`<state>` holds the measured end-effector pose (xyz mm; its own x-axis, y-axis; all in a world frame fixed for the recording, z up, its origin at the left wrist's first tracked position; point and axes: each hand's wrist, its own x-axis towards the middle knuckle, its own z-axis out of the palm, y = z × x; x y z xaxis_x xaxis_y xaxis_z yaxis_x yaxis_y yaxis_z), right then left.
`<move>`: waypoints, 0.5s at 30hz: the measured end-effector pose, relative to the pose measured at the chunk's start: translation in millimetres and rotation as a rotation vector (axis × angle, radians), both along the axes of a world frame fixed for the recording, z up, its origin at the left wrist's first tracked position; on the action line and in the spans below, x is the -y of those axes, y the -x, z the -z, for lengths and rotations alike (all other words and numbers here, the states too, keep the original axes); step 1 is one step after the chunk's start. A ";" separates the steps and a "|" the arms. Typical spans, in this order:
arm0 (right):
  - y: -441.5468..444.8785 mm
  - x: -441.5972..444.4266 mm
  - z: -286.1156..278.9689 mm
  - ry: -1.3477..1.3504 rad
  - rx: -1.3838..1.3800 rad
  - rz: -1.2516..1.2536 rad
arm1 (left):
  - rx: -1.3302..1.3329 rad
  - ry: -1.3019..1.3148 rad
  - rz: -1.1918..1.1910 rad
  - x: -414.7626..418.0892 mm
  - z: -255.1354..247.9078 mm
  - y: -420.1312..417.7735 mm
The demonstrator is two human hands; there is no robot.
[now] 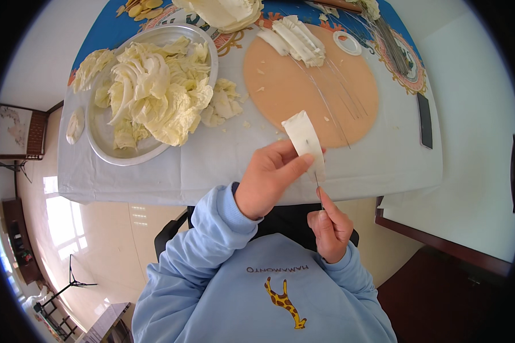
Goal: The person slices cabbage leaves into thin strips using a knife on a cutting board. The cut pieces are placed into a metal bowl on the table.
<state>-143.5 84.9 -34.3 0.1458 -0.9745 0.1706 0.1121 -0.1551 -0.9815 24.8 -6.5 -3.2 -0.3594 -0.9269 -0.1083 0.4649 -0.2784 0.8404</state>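
Note:
My left hand [277,173] pinches a strip of white cabbage stem [304,133] between thumb and fingers, just off the near edge of a round tan board [279,98]. Threaded through the strip is a thin metal skewer [317,180], whose lower part my right hand [331,229] grips between thumb and forefinger. At the board's far side lie several skewered cabbage pieces [300,40] with their bare metal ends pointing toward me. A white ring [347,43] rests on the board's right rim.
On the left, a large metal tray [120,159] holds torn cabbage leaves [154,90]; a cabbage piece [223,103] lies beside it. Sliced potato-like rounds [141,7] and a cabbage chunk [223,13] are at the back. Bundled skewers [390,47] and a dark phone [424,121] lie right.

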 end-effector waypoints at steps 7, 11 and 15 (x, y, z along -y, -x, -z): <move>0.8 -1.9 -1.1 -0.006 -0.178 0.026 | -0.175 -0.121 -0.093 1.5 -8.0 2.8; -0.4 -0.6 -10.1 -0.009 -0.340 0.056 | -0.063 -0.018 -0.157 -0.4 -9.0 4.4; -2.9 1.5 -21.2 0.013 -0.439 0.073 | -0.015 0.061 -0.212 -1.6 -8.9 6.7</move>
<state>-140.6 83.4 -13.1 0.1379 -0.9831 0.1207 -0.3268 -0.1602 -0.9314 18.2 -4.9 5.7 -0.1566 -0.9866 -0.0455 0.5204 -0.1215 0.8452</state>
